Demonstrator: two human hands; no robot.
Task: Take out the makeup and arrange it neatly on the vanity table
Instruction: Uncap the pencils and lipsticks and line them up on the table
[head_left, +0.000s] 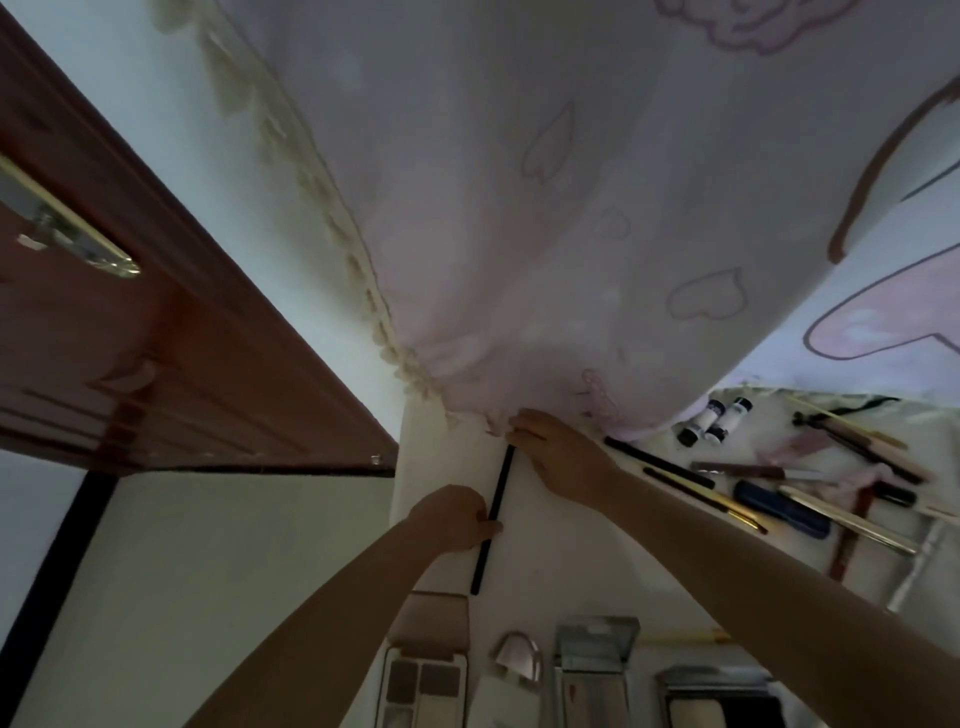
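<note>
Both hands pinched a black pencil (492, 512) on the white bench (561, 561), left hand (457, 519) mid-shaft, right hand (561, 457) at the tip; squaring it with the palettes (423, 686) would look neatest.

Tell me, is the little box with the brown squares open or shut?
Open. The palette lies on the white table with its lid folded back, so the brown and grey powder pans show.

pencil (492, 519) on table (561, 561); palettes (423, 680) in front; brushes (779, 499) at right.
</note>
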